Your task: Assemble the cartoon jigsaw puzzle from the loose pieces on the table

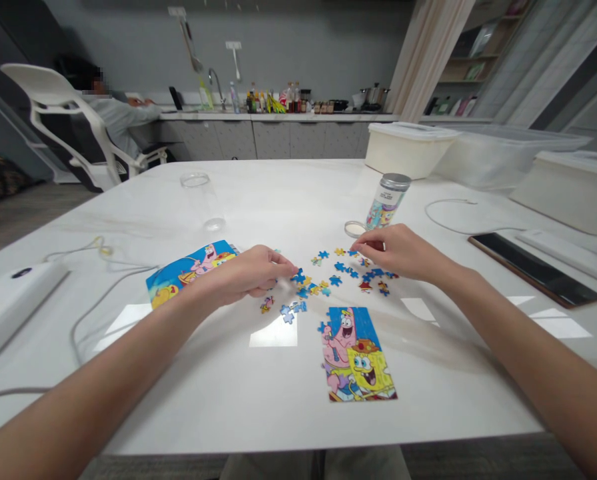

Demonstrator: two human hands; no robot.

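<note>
– Table [273,193] white, arms over it. Pose?
– Left forearm [128,363] and right forearm [518,333] reach forward, angled inward. Left hand [256,272] and right hand [393,252]: both low, fingers narrowed toward thumb.
– Holding anything?
– Can't tell for either; fingertips right at pieces.
– Puzzle?
– Assembled section [353,357] flat, near table edge, between forearms. Loose pieces [335,281] scattered beyond it, around both hands' fingertips.
</note>
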